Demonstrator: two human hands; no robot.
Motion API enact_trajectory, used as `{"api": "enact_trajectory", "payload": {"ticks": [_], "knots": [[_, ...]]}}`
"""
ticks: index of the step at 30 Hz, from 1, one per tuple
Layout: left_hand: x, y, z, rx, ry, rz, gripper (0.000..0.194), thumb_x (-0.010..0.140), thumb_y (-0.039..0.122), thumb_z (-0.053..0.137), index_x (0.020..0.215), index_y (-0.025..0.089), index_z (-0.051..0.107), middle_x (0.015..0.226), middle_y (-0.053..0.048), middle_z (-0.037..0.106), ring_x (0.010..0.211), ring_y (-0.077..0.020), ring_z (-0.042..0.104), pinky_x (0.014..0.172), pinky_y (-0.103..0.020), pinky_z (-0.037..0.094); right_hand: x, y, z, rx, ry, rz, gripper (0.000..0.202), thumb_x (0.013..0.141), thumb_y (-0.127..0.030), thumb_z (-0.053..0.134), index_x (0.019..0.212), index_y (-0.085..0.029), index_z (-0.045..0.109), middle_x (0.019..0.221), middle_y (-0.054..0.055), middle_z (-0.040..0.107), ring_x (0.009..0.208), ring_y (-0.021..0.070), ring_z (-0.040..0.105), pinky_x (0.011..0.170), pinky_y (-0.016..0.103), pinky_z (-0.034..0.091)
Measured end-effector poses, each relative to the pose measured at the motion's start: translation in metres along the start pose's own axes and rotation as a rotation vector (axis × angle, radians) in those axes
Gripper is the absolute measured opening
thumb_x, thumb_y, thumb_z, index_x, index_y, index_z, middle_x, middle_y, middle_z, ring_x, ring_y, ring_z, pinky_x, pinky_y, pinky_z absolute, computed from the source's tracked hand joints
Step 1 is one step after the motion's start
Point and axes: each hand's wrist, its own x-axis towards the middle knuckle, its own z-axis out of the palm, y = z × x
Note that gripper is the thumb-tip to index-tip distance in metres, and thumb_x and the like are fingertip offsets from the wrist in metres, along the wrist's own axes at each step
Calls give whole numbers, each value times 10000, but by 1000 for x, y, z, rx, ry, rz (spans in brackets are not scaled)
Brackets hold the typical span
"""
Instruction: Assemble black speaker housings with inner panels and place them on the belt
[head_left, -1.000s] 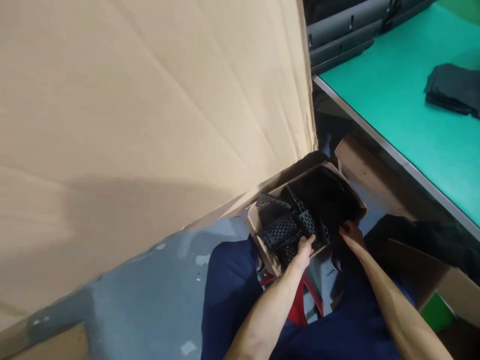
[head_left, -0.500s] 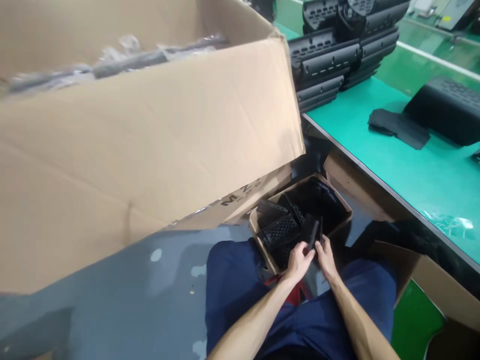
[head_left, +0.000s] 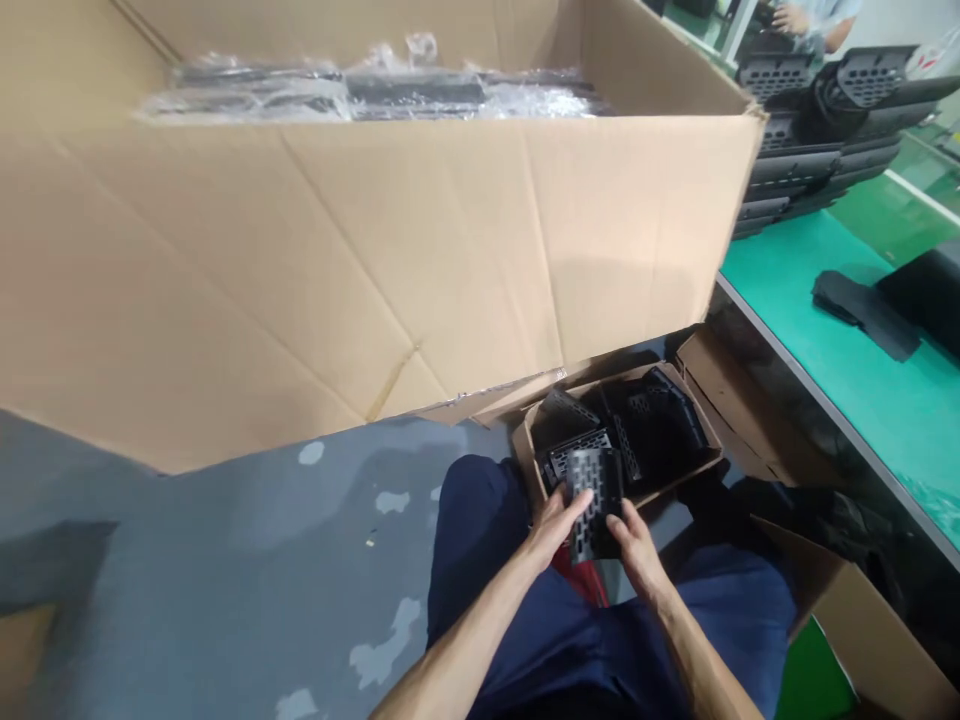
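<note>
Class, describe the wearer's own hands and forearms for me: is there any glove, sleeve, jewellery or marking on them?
The left hand and right hand are human and ungloved. Both forearms are bare, with no sleeve, watch, bracelet or marking visible. The fingers appear too small to rule out a thin ring.

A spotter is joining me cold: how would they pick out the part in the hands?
Below the big cardboard box, toward its right end, sits a small open carton of black parts. At its near edge, the left hand and right hand hold a slotted black piece. Unlike its neighbours, it is held up, not lying inside.
</note>
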Motion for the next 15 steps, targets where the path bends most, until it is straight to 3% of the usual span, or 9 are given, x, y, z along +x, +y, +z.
{"api": "enact_trajectory", "payload": {"ticks": [2, 4, 7, 10, 13, 15], "knots": [[6, 7, -18, -106, 71, -80, 389, 718, 296, 890, 1038, 146, 728, 974, -113, 796, 965, -281, 755, 845, -346, 589, 26, -15, 2, -312, -124, -125, 461, 1058, -487, 349, 1267, -226, 665, 1058, 76, 745, 1036, 267, 688, 916, 406, 563], [5, 13, -38, -148, 131, -98, 356, 761, 291, 857, 1051, 134, 721, 919, -98, 800, 880, -267, 776, 809, -355, 612, 71, -24, 4, -543, -147, -182, 477, 1079, -420, 296, 1249, -181, 672, 1108, 119, 718, 1067, 288, 648, 962, 436, 522], [-6, 25, -65, -245, 174, -189, 297, 834, 262, 778, 1092, 126, 721, 886, -97, 805, 833, -273, 792, 803, -390, 638, 151, -25, 18, -684, -216, -224, 354, 979, -284, 540, 1298, -181, 654, 1336, 173, 625, 1280, 349, 497, 1106, 505, 381], [-20, 35, -80, -297, 193, -255, 275, 881, 265, 716, 1096, 96, 739, 884, -132, 809, 867, -306, 796, 837, -423, 645, 211, -20, 44, -791, -388, -283, 394, 842, -131, 692, 1221, -235, 700, 1301, 136, 650, 1339, 342, 443, 1158, 513, 286], [-28, 39, -81, -314, 236, -225, 303, 893, 300, 708, 1111, 95, 750, 926, -146, 814, 942, -326, 789, 897, -438, 633, 236, -20, 60, -886, -521, -294, 160, 885, -179, 712, 1045, -186, 725, 1129, 94, 695, 1223, 301, 551, 1146, 538, 305], [-27, 38, -75, -329, 223, -241, 349, 900, 342, 703, 1130, 84, 752, 961, -160, 813, 980, -339, 781, 930, -450, 621, 238, -22, 56, -934, -562, -293, 161, 933, -276, 709, 1050, -164, 704, 1154, 74, 685, 1174, 277, 593, 1107, 538, 378]]}}
